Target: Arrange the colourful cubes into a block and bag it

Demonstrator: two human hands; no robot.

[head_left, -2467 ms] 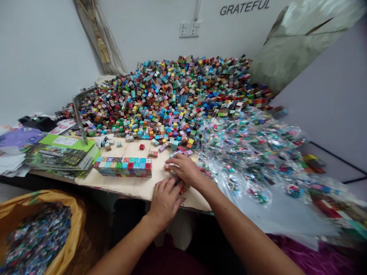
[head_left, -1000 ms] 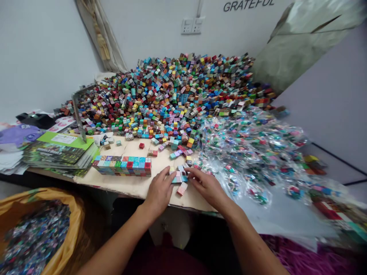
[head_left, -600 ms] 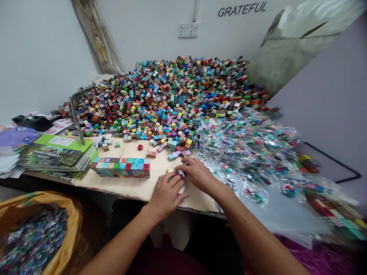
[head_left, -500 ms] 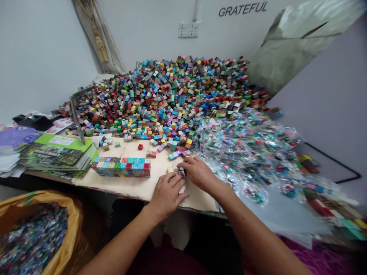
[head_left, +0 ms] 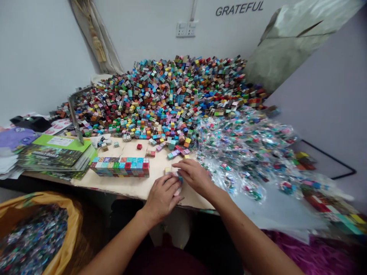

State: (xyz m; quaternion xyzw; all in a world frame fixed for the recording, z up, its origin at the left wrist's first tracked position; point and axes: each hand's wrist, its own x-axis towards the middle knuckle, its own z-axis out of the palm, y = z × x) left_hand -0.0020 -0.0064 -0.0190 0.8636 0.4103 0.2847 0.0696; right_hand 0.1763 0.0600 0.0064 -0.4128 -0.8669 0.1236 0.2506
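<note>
My left hand point(head_left: 163, 194) is closed over a small group of patterned cubes point(head_left: 178, 191) near the table's front edge, its curled fingers hiding most of them. A pale yellow cube point(head_left: 167, 170) shows just past its fingertips. To the right, my right hand point(head_left: 195, 176) reaches over the same cubes with fingers stretched out, and I see nothing gripped in it. A long block of many coloured cubes point(head_left: 120, 167) lies on the table to the left of my hands. Several loose cubes, one of them red point(head_left: 139, 146), are scattered beyond it.
A large heap of coloured cubes point(head_left: 160, 91) fills the back of the table. Clear bags of cubes point(head_left: 243, 152) are piled on the right. Green-covered booklets point(head_left: 57, 152) are stacked at left. Below stands a yellow-lined container point(head_left: 75, 225) full of shiny packets.
My right hand's fingers have straightened from a pinch at a dark cube and shifted slightly left. My left hand stays over the cubes. The whole view has shifted a little.
</note>
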